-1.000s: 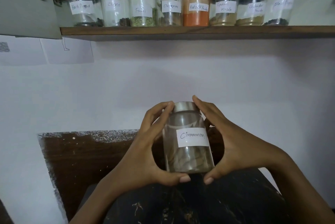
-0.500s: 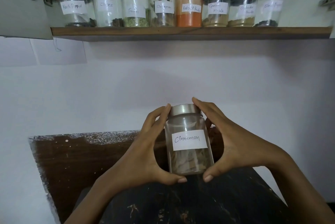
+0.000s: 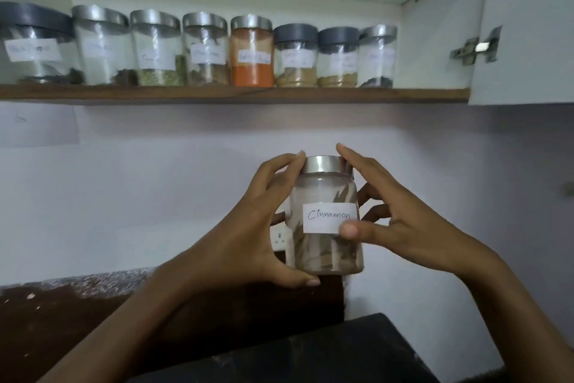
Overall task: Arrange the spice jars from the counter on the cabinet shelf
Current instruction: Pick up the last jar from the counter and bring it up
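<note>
Cinnamon jar [image 3: 326, 218] held in mid-air in front of the wall [image 3: 155, 196], below the shelf [image 3: 236, 94] and above the counter [image 3: 93, 320]. Upright, tilted slightly. Clear body, silver lid, white label reading "Cinnamon"; brown bark pieces inside.

Left hand [image 3: 248, 227] closed around the jar's left side: thumb under the base, fingertips up at the lid edge. Right hand [image 3: 400, 221] closed on the right side: thumb pressed on the label's lower right corner, index finger reaching to the lid, other fingers behind the glass.

Shelf carrying 8 jars in 1 row, touching or nearly so. From the left: grey lid jar [image 3: 34, 44], then 3 silver-lidded jars, then red powder jar [image 3: 252, 52] with a silver lid, then 2 grey-lidded jars with tan powder, then 1 silver-lidded jar [image 3: 377, 56] at the right end. Shelf labels blurred, not readable.

Bare shelf space to the right of the last jar, up to the cabinet door [image 3: 528, 25], standing open with hinge [image 3: 476, 49] visible
</note>
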Motion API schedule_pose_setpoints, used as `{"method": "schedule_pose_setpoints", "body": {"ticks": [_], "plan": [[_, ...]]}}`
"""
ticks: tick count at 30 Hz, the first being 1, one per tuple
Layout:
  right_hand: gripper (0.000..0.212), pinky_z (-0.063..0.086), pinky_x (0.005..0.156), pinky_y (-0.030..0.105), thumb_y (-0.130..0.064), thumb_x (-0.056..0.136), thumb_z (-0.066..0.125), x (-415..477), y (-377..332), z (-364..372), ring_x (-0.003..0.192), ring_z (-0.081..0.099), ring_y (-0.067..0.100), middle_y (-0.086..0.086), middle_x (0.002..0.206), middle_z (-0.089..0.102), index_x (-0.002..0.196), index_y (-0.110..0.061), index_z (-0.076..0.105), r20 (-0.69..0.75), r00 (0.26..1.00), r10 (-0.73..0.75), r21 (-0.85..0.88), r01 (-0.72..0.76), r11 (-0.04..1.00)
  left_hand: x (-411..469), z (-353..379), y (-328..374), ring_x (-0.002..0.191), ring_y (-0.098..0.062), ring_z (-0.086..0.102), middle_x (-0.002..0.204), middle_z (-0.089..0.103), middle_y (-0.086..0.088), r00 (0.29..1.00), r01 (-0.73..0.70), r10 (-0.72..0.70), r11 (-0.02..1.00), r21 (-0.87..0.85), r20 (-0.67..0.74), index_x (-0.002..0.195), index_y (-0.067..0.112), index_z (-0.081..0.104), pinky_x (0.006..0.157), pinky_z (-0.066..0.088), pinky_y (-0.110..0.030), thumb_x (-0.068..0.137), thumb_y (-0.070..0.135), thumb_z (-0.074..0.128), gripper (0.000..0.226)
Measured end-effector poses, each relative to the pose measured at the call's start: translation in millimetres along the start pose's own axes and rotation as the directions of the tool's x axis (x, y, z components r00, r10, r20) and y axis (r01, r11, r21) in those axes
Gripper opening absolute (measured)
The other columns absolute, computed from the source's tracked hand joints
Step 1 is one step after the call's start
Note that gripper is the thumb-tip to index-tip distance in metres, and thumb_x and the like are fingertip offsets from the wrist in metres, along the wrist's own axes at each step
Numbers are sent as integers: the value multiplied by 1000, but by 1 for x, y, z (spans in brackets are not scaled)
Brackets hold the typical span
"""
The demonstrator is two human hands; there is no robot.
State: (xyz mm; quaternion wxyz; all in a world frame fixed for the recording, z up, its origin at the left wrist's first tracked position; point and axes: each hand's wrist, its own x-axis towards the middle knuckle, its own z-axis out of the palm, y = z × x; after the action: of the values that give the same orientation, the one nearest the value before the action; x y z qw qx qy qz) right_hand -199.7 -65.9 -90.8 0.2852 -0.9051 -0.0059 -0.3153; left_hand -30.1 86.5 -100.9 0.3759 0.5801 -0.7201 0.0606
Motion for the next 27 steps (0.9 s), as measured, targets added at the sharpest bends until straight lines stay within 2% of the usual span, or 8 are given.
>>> {"method": "schedule_pose_setpoints", "body": {"ticks": [5,9,11,15,18,20,23,27], "plan": [[90,47,68,9,-68,59,70,10,19,-65,98,51,-8,-40,127,30,130,-65,15,-232,973,-16,-39,7,999,94,9,17,138,6,12,146,7,22,987,-161,161,985,60,12,150,32,4,98,33,-2,56,38,88,126],[110,49,69,10,-59,50,80,21,36,-130,101,51,-8,-31,131,30,137,-56,12,-261,965,-33,-89,10,996,169,14,30,131,12,17,141,10,25,966,-257,259,944,206,18,150,28,4,96,29,2,54,42,88,128],[116,50,68,11,-48,48,83,30,46,-160,105,52,-1,-23,134,32,140,-50,12,-259,965,-30,-117,0,993,205,16,32,130,4,21,146,10,19,957,-278,289,913,300,8,151,25,3,97,26,3,53,46,87,130],[117,55,72,19,-40,47,84,56,62,-213,103,55,9,-18,136,29,142,-40,17,-294,954,-58,-179,5,984,270,21,35,138,-13,19,152,11,3,941,-292,337,853,432,-29,151,19,6,108,36,-29,52,51,85,131],[113,52,65,14,-33,51,87,80,77,-245,99,55,8,-16,135,29,141,-38,18,-316,946,-74,-211,6,977,310,25,32,136,-21,24,152,17,-4,912,-294,402,780,553,-82,150,15,11,106,38,-40,52,55,83,129],[111,49,61,9,-23,56,88,98,91,-261,97,54,7,-15,134,27,141,-36,18,-335,938,-84,-223,7,975,333,27,26,139,-25,22,154,19,-7,901,-259,420,725,638,-112,150,14,11,111,29,-44,53,59,81,128],[108,43,59,0,-14,59,87,124,113,-274,100,48,10,-12,131,26,142,-29,18,-364,924,-117,-252,23,968,364,31,13,144,-24,14,157,15,-8,908,-169,399,627,761,-127,151,13,7,115,3,-50,54,64,78,130],[107,42,68,6,-11,59,87,151,144,-282,112,43,19,-1,140,27,141,-23,20,-394,908,-139,-302,15,953,392,42,-7,145,-25,10,158,11,-7,931,-33,325,525,850,-165,151,13,2,109,-13,-57,58,67,74,129]]}}
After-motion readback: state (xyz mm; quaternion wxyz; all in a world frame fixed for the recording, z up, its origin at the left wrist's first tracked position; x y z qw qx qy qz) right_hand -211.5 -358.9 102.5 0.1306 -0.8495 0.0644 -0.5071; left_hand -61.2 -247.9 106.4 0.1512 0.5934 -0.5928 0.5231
